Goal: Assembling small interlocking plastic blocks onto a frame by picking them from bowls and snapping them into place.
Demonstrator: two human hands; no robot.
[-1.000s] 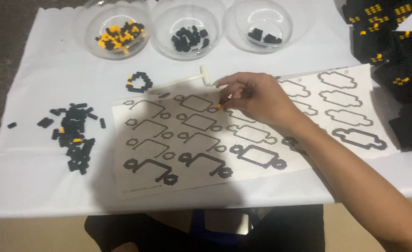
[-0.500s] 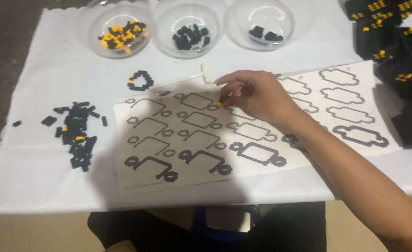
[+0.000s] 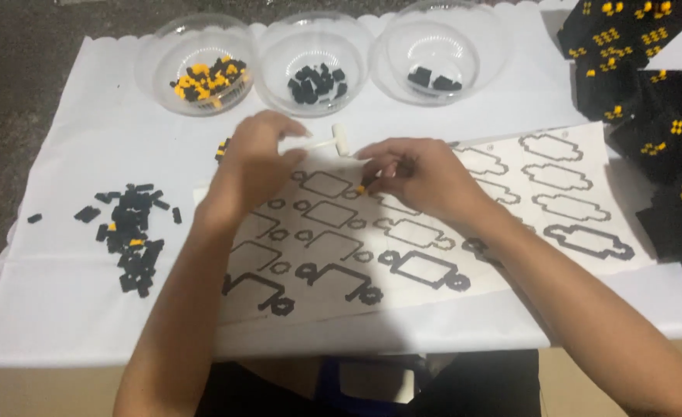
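Over white printed sheet (image 3: 580, 181), both hands (image 3: 426, 176).

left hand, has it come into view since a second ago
Yes. The left hand was out of view before; now it lies over the top left of the patterned sheet, just below the bowl of yellow and black pieces.

You have no true packages, labels or screens here. The nearest thing to a sign is the printed sheet (image 3: 511, 201) lying flat on the white cloth in front of you: a white rectangle, slightly turned, covered with rows of black outline shapes, boxy forms with small rings beside them. Your hands rest over its upper left part. At the far right you see a heap of black pieces (image 3: 650, 93) marked with small yellow dot patterns; whether they are packaging cannot be told
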